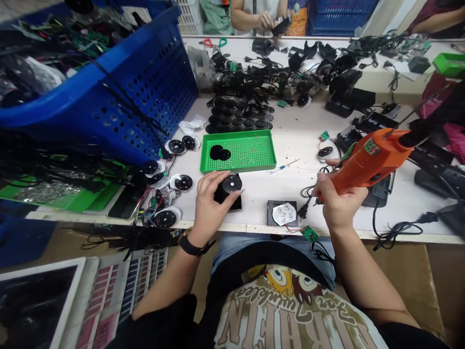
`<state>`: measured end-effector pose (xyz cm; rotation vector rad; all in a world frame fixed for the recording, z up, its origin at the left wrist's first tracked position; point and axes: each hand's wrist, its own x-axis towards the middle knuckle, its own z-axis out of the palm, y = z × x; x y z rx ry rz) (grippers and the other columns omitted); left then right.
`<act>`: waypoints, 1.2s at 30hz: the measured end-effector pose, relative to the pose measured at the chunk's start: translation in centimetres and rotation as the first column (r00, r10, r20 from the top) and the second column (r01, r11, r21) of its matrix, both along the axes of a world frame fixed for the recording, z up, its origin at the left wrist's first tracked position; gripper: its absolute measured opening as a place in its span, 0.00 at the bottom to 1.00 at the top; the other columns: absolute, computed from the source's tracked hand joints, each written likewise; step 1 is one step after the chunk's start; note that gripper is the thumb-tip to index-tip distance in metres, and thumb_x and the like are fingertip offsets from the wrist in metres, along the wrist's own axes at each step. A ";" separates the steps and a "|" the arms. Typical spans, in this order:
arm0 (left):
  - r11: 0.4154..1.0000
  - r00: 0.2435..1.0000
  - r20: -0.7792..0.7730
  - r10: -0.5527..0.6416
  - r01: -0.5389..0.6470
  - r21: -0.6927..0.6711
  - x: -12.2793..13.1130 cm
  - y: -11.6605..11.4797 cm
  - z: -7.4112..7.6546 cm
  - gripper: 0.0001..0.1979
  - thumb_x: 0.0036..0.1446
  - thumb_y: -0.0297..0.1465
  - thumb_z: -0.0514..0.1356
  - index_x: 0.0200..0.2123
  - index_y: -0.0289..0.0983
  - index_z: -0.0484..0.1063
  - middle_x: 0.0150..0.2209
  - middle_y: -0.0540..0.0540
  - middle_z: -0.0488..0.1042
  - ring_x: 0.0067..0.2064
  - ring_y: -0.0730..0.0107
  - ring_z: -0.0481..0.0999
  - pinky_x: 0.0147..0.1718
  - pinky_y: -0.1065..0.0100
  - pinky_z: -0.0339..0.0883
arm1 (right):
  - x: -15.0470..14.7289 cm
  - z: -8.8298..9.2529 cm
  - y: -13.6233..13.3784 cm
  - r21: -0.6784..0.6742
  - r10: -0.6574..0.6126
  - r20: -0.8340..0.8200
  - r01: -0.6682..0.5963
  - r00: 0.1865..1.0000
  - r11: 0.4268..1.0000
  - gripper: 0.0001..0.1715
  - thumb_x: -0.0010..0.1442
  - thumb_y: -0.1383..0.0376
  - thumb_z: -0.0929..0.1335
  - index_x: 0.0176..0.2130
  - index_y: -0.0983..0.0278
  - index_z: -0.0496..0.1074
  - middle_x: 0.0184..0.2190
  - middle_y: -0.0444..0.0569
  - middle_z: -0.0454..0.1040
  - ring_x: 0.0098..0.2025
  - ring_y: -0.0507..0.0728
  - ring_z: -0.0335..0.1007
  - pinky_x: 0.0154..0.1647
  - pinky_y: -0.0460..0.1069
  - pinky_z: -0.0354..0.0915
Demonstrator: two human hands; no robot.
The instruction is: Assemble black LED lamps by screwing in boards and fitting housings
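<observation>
My left hand [209, 206] is closed around a small black square part [228, 198] with a round dark disc [232, 183] on top, held just above the table's front edge. My right hand [336, 196] grips an orange electric screwdriver [366, 162] that points left and down; its bit end is hidden behind my fingers. A black square plate with a white round board [284, 213] lies on the table between my hands. A small green circuit board [309, 233] hangs at the table edge on thin wires.
A green tray [254, 154] with two black discs and scattered screws sits behind my left hand. A big blue basket [145, 82] stands left. Black discs, cables and housings crowd the far table. Another person's hands [267, 20] work across it. A small screwdriver [284, 166] lies right of the tray.
</observation>
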<state>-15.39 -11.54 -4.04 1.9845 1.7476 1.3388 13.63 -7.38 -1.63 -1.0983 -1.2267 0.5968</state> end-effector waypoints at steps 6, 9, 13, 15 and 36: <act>0.960 0.976 0.128 -0.177 0.200 -0.198 -2.6 4.2 2.5 0.26 0.60 0.45 0.71 0.58 0.43 0.76 0.58 0.42 0.76 0.61 0.55 0.73 0.66 0.50 0.63 | -0.2 0.5 -0.3 -0.010 0.036 -0.079 -0.037 0.996 0.999 0.13 0.58 0.60 0.77 0.41 0.61 0.76 0.24 0.41 0.73 0.19 0.51 0.67 0.22 0.49 0.67; 0.918 0.942 0.234 -0.242 0.301 -0.259 -2.7 6.0 2.9 0.28 0.57 0.45 0.72 0.58 0.42 0.77 0.58 0.41 0.76 0.61 0.54 0.74 0.66 0.49 0.63 | 0.1 0.7 -0.5 -0.013 0.040 -0.071 -0.041 0.997 0.999 0.12 0.58 0.60 0.77 0.41 0.62 0.77 0.22 0.40 0.72 0.19 0.52 0.67 0.24 0.50 0.69; 0.901 0.912 0.267 -0.311 0.372 -0.223 -1.6 6.9 2.8 0.28 0.55 0.44 0.74 0.57 0.43 0.77 0.57 0.41 0.76 0.61 0.55 0.74 0.67 0.50 0.61 | 0.8 0.9 -0.8 -0.005 0.039 -0.041 -0.039 0.998 0.999 0.13 0.59 0.59 0.76 0.41 0.62 0.77 0.17 0.40 0.70 0.20 0.54 0.69 0.25 0.52 0.70; 0.903 0.909 0.246 -0.337 0.386 -0.188 -0.8 6.7 3.1 0.28 0.55 0.44 0.74 0.57 0.44 0.78 0.57 0.42 0.76 0.61 0.56 0.73 0.67 0.50 0.62 | 1.2 1.0 -0.9 0.002 0.026 -0.032 -0.026 0.999 1.000 0.12 0.58 0.58 0.76 0.39 0.62 0.76 0.17 0.41 0.69 0.21 0.55 0.69 0.25 0.52 0.71; 0.920 0.929 0.131 -0.346 0.363 -0.145 4.8 3.5 6.6 0.27 0.55 0.45 0.74 0.57 0.45 0.78 0.50 0.43 0.81 0.50 0.56 0.79 0.56 0.51 0.72 | -1.6 2.6 -1.1 -0.080 0.222 0.066 -0.217 0.973 0.973 0.11 0.57 0.62 0.75 0.34 0.59 0.69 0.27 0.41 0.74 0.28 0.55 0.72 0.34 0.52 0.69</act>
